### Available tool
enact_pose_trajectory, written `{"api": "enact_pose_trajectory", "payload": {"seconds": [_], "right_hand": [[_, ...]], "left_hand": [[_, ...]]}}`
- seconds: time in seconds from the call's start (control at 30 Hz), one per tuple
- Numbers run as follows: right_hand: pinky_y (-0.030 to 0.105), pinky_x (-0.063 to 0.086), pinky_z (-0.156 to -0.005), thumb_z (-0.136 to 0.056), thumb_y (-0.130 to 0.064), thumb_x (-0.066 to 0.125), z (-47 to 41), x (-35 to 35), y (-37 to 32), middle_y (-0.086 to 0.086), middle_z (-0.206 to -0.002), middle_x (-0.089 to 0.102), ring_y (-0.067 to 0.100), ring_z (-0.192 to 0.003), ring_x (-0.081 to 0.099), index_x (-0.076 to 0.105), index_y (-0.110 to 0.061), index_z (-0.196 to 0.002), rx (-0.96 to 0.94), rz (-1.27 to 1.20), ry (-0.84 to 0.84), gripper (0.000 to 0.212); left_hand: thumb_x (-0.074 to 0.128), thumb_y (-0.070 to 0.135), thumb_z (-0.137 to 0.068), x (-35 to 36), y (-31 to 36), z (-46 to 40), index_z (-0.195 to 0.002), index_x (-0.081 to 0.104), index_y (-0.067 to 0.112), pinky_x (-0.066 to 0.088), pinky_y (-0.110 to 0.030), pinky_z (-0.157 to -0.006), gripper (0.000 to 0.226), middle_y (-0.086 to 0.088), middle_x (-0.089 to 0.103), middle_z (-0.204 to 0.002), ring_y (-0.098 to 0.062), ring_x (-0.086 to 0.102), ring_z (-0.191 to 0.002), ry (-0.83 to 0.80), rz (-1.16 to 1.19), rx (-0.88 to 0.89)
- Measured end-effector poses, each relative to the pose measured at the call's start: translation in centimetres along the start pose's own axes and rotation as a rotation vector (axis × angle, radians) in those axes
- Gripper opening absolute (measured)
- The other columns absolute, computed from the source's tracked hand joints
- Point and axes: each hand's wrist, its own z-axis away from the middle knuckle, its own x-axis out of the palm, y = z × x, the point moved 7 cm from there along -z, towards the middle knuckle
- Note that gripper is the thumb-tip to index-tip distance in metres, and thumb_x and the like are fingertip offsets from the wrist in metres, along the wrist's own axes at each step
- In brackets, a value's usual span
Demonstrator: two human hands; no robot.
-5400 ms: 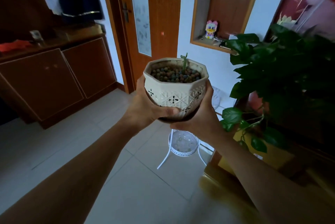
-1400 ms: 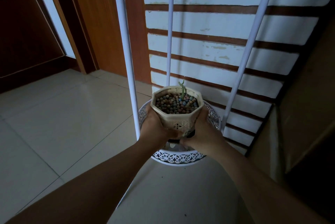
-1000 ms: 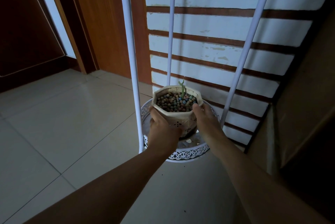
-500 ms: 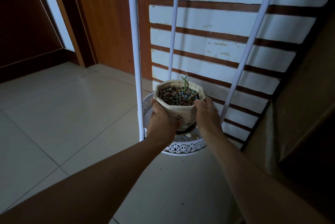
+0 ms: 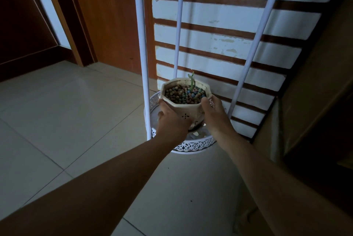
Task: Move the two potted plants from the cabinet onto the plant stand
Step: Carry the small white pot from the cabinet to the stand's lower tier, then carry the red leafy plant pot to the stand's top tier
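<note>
Both hands cupped the octagonal ceramic pot (image 5: pixel 186 105): the left hand (image 5: pixel 172 121) wrapped its near side, the right hand (image 5: pixel 214 114) pressed flat against the other, on or just above the plant stand's lattice-rimmed tray (image 5: pixel 194 145). Letting go early could have tipped it off centre. White stand poles (image 5: pixel 142 54) crowded the left wrist, so withdrawing risked a knock.
</note>
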Motion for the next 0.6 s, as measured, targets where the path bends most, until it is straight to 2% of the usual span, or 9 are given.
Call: {"api": "enact_pose_trajectory", "payload": {"seconds": [0.1,0.17,0.23,0.33,0.5,0.6], "right_hand": [[0.033,0.040,-0.088,-0.094,-0.049,0.034,1.6,-1.2,-0.9,0.008,-0.145,0.042,0.024,-0.120,0.048,0.025,-0.028,-0.144,0.051,0.014,0.022,0.055],[0.035,0.040,-0.092,-0.092,-0.050,0.039,3.0,-2.3,-1.6,0.009,-0.147,0.040,0.025,-0.125,0.047,0.024,-0.026,-0.144,0.084,0.018,0.066,0.059],[0.036,0.039,-0.096,-0.091,-0.050,0.043,4.6,-3.1,-2.7,0.008,-0.148,0.040,0.026,-0.127,0.047,0.020,-0.024,-0.146,0.104,0.010,0.090,0.065],[0.032,0.036,-0.097,-0.091,-0.049,0.044,7.3,-4.3,-5.3,0.007,-0.148,0.042,0.025,-0.128,0.047,0.019,-0.021,-0.147,0.135,0.028,0.113,0.068],[0.033,0.035,-0.102,-0.089,-0.044,0.051,11.8,-5.7,-11.2,0.007,-0.145,0.046,0.025,-0.129,0.047,0.026,-0.019,-0.144,0.181,0.079,0.119,0.065],[0.029,0.035,-0.097,-0.089,-0.041,0.052,14.9,-6.3,-15.2,0.007,-0.145,0.046,0.024,-0.130,0.046,0.024,-0.019,-0.145,0.198,0.100,0.096,0.066]], "left_hand": [[0.073,0.025,-0.073,-0.6,1.5,1.6,-0.143,0.008,0.017,0.046,-0.040,-0.100,0.096,-0.015,0.044,-0.138,-0.030,0.045,-0.128,-0.030,0.023,0.011],[0.073,0.026,-0.071,-1.4,2.9,2.7,-0.144,0.007,0.020,0.044,-0.042,-0.104,0.098,-0.014,0.043,-0.138,-0.029,0.043,-0.131,-0.065,0.040,0.023],[0.069,0.022,-0.078,-2.3,4.4,3.9,-0.145,0.008,0.016,0.038,-0.037,-0.107,0.091,-0.013,0.041,-0.141,-0.028,0.040,-0.133,-0.114,0.027,0.010],[0.065,0.022,-0.084,-4.7,7.3,5.4,-0.143,0.016,0.011,0.036,-0.031,-0.103,0.077,-0.011,0.042,-0.143,-0.026,0.039,-0.134,-0.158,-0.039,-0.012],[0.060,0.028,-0.088,-9.3,12.3,9.0,-0.144,0.017,0.011,0.038,-0.032,-0.101,0.072,-0.013,0.045,-0.143,-0.029,0.045,-0.130,-0.253,-0.117,-0.076],[0.055,0.030,-0.090,-12.7,15.8,11.1,-0.145,0.017,0.010,0.039,-0.033,-0.101,0.070,-0.014,0.043,-0.145,-0.030,0.044,-0.131,-0.300,-0.167,-0.089]]}}
